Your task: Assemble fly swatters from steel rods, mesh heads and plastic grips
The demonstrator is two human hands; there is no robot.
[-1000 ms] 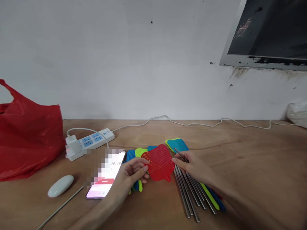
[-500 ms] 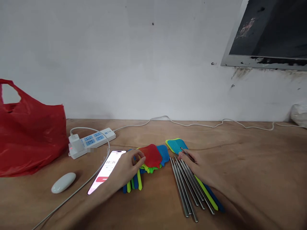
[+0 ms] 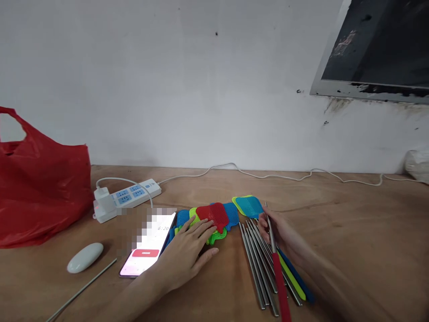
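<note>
My right hand grips a metal rod whose lower end carries a red plastic handle. Beneath it lies a bundle of bare metal rods, with a yellow-green handle and a blue one alongside. Just beyond the right hand rest a teal mesh swatter head and a yellow-green one under it. My left hand is open, fingers spread over a pile of mesh fly swatter heads. On top of that pile is a red swatter head; blue and green ones show around it.
A lit phone, partly blurred, lies left of the left hand. Further left are a white oval object, a power strip with a plugged-in charger, and a red plastic bag. A white cable runs along the wall.
My left hand has gone from curled fingers beside the red swatter head to spread over the pile. The right hand's rod now stands more lengthwise, with a red handle showing at its lower end.
</note>
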